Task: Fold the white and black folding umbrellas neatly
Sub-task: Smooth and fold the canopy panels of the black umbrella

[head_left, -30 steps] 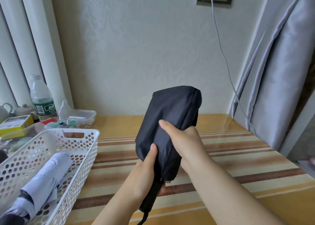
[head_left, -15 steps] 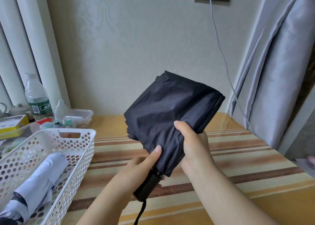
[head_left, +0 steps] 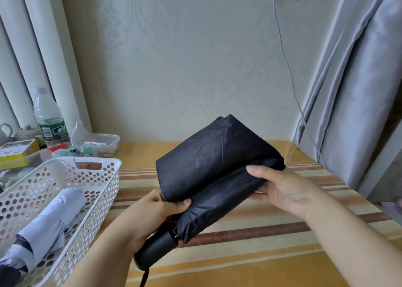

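Observation:
The black folding umbrella [head_left: 214, 165] is held above the striped table, lying slanted with its handle toward me at lower left and its tip end at the right. A loose flap of its canopy spreads up and to the left. My left hand [head_left: 156, 215] grips it near the handle, thumb pinching the fabric. My right hand [head_left: 280, 186] holds the far end of the rolled part. The white umbrella [head_left: 50, 223] lies folded in the white perforated basket [head_left: 102, 191] at the left.
Behind the basket stand a water bottle [head_left: 49, 117], a clear plastic box [head_left: 97, 144], a yellow box [head_left: 18, 152] and small clutter. A charging cable [head_left: 285, 62] hangs down the wall at the right beside grey curtains [head_left: 352, 104]. The table [head_left: 261, 243] meets the wall behind.
The black umbrella has tipped from upright to lying slanted to the right and lower. My right hand slid out to its far end; a canopy flap has spread open.

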The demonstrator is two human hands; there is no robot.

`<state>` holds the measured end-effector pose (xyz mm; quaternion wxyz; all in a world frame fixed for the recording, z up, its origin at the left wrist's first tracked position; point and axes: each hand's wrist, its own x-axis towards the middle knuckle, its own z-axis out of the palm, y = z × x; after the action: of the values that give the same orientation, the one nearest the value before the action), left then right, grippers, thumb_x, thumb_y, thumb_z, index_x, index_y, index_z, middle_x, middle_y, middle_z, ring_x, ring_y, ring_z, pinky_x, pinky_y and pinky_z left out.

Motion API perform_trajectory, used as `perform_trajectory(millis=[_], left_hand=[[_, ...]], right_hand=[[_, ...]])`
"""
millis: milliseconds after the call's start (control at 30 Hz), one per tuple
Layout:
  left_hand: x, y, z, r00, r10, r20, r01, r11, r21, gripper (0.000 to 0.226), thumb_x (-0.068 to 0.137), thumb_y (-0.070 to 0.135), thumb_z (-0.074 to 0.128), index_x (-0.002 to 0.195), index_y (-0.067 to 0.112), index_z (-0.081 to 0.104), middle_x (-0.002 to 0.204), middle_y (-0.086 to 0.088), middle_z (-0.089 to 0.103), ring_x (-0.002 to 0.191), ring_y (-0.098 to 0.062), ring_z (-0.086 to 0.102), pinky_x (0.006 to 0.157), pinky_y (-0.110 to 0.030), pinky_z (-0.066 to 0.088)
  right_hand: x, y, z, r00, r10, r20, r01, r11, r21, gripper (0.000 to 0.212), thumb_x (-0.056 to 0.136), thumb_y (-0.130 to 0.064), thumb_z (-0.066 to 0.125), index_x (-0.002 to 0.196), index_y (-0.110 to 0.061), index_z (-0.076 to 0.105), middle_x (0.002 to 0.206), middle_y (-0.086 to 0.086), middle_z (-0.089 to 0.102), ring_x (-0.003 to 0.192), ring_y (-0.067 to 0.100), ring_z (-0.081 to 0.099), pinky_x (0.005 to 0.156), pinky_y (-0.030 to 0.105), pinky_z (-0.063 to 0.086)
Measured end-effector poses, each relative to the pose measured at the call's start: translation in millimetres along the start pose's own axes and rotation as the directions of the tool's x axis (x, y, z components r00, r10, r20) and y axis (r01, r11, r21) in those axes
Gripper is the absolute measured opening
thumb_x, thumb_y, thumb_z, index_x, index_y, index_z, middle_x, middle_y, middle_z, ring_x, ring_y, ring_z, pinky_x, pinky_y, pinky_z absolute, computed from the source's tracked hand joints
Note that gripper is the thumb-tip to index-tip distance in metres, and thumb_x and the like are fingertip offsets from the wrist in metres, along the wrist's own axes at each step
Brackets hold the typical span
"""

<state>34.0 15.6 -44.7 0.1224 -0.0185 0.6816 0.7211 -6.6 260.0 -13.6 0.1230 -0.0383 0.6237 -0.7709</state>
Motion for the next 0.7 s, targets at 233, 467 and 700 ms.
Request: perform_trajectory(millis=[233,467,700], left_hand=[[12,22,-14,0.998,0.023,0.058,-0.046,0.89,0.454,0.017,0.084,0.007,0.068,0.076,0.021,0.068,0.068,0.015,0.072,0.06,0.007,0.064,0.056,-0.006,0.044],[33,1,-16,0.968,0.238,0.077,-0.185,0.477,0.859,0.022,0.085,0.009,0.055,0.066,0.018,0.057,0.06,0.008,0.06,0.057,-0.01,0.056,0.051,-0.016,0.04],[30,-59,-19,0.91,0.368,0.191,-0.368,0.502,0.783,0.041,0.069,0.001,0.042,0.082,0.035,0.06,0.085,0.018,0.065,0.084,-0.002,0.061,0.075,-0.024,0.05]], right_hand=[[2,7,-33,0.973,0.187,0.136,-0.133,0.933,-0.334,0.072,0.051,-0.021,0.086,0.117,-0.012,0.061,0.113,0.007,0.071,0.104,0.021,0.067,0.088,0.032,0.054],[11,43,-29,0.995,-0.076,-0.069,0.025,0.829,-0.558,0.017,0.087,-0.007,0.066,0.099,-0.019,0.066,0.089,-0.009,0.073,0.088,0.007,0.066,0.069,0.018,0.048],[-3,65,-23,1.0,-0.009,0.007,0.011,0.846,-0.534,0.042,0.096,0.01,0.036,0.064,-0.012,0.051,0.044,-0.015,0.058,0.041,-0.009,0.051,0.043,0.008,0.04]])
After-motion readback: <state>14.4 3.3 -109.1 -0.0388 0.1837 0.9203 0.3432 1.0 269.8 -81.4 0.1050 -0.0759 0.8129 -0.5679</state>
